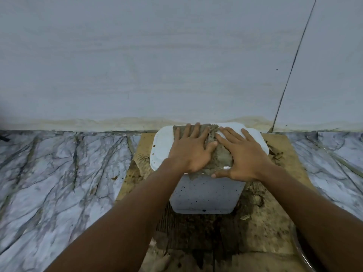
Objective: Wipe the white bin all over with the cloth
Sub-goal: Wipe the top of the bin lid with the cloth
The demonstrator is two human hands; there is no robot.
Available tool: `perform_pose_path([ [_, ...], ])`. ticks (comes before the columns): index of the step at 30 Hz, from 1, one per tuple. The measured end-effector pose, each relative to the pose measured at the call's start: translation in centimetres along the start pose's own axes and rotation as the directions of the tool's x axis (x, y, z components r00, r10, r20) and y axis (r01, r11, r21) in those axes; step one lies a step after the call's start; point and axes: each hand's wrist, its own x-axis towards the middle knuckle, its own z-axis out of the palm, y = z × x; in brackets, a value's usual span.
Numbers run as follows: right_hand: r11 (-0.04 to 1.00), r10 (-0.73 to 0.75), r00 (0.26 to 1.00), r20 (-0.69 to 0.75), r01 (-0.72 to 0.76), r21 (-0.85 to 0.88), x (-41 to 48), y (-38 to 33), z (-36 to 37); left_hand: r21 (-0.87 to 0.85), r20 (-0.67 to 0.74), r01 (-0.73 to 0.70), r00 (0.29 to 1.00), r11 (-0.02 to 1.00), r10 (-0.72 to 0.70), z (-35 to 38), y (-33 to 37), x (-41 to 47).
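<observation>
Two hands press a cloth on top of the white bin.

The white bin (206,195) stands on a dirty brown board (275,222) on the marble floor (59,173), close to the wall (157,55) at 12 o'clock. The gray cloth (220,156) lies on its lid. The left hand (191,152) and right hand (244,160) lie flat on the cloth, fingers (231,132) spread open, gripping nothing.

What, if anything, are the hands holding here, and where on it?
Nothing is gripped. Both the left hand and right hand lie flat, fingers spread, pressing the cloth onto the top of the white bin.
</observation>
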Motion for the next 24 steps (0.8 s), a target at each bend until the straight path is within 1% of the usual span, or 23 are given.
perform_pose_path([
  [2,1.0,-0.005,1.0,0.008,0.005,-0.006,0.1,0.0,0.0,0.003,-0.027,-0.046,0.999,0.999,0.046,0.3,-1.6,-1.7],
  [4,1.0,-0.004,1.0,0.013,0.004,0.005,0.1,-0.2,-0.2,-0.006,-0.046,-0.036,0.998,0.999,0.035,0.1,-4.0,-2.9],
  [8,1.0,0.011,1.0,0.015,-0.011,0.026,-0.1,-0.5,-0.4,-0.084,-0.005,0.136,0.991,0.987,-0.137,-1.3,-7.9,-1.9],
  [9,1.0,0.014,1.0,0.014,-0.014,0.027,-0.1,-0.5,-0.4,-0.064,0.003,0.168,0.986,0.984,-0.168,-1.6,-8.1,-1.0],
  [11,0.999,0.016,1.0,0.013,-0.017,0.028,-0.1,-0.4,-0.4,-0.017,0.018,0.181,0.983,0.983,-0.181,-1.8,-7.0,1.0],
  [13,1.0,0.014,1.0,0.006,-0.014,0.028,0.0,-0.3,-0.4,-0.007,0.027,0.151,0.988,0.989,-0.151,-1.7,-4.4,2.5],
  [16,0.999,0.012,1.0,-0.006,-0.012,0.035,-0.1,-0.2,-0.3,-0.017,0.026,0.062,0.998,0.998,-0.061,-0.9,-0.9,2.8],
  [18,0.999,0.01,1.0,-0.011,-0.009,0.051,-0.2,-0.1,-0.1,-0.009,0.012,-0.003,1.0,1.0,0.003,-0.3,-0.4,1.9],
  [20,0.999,-0.006,1.0,-0.007,0.006,0.054,-0.2,0.0,-0.1,-0.008,0.0,-0.065,0.998,0.998,0.065,0.1,-1.2,0.2],
  [22,0.998,-0.01,1.0,-0.004,0.01,0.06,-0.2,0.1,-0.2,-0.012,-0.011,-0.075,0.997,0.997,0.075,0.0,-3.1,-1.3],
  [24,0.995,-0.005,1.0,-0.006,0.005,0.103,-0.3,0.0,-0.3,-0.011,-0.013,-0.008,1.0,1.0,0.008,-0.3,-5.2,-2.2],
])
